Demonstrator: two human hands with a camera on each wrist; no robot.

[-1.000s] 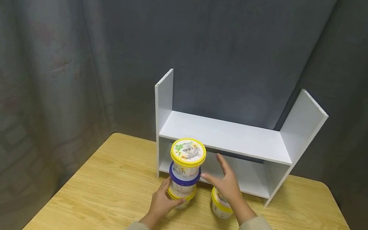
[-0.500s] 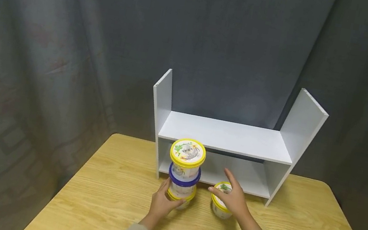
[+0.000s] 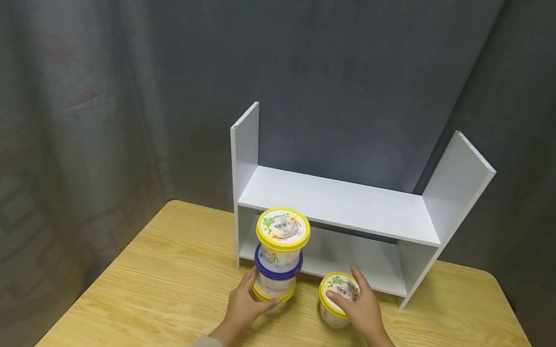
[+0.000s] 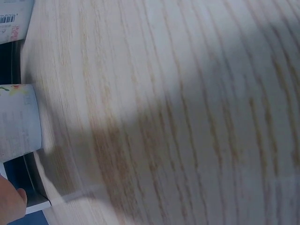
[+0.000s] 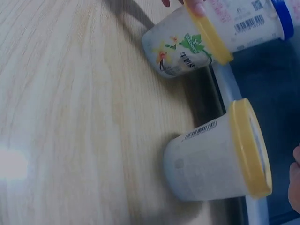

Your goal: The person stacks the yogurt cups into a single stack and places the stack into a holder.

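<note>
1. Three round white tubs (image 3: 278,258) stand stacked on the wooden table (image 3: 166,302); left grip (image 3: 244,304) curls round the lowest tub (image 5: 178,49); any jolt could topple them.
2. Right grip (image 3: 364,313), spread and empty, may knock the lone yellow-lidded tub (image 3: 338,287) nearby.

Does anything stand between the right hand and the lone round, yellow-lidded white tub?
Nothing visible does: no object lies between the right hand and the round, yellow-lidded white tub. The stack of three round white tubs stands to its left, out of the way.
</note>
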